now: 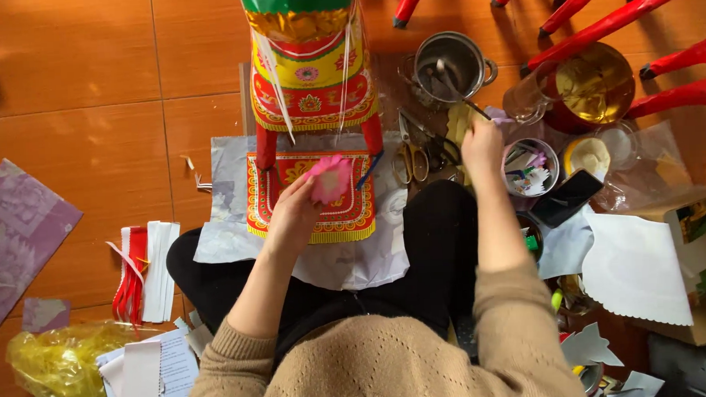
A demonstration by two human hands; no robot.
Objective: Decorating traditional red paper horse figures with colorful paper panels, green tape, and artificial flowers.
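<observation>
Decorating seems to be in hand: the left hand [291,216] pinches a pink paper flower [330,178] over the red-and-yellow paper figure [311,114]; the right hand [482,145] is closed on a brush [459,93] reaching into the steel pot [451,62], so fixing the flower likely needs glue first

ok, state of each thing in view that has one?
left hand: holds the pink paper flower
right hand: grips a brush reaching into the metal pot
scissors: lying shut on the floor
phone: screen dark
glass jug: holds amber liquid
</observation>
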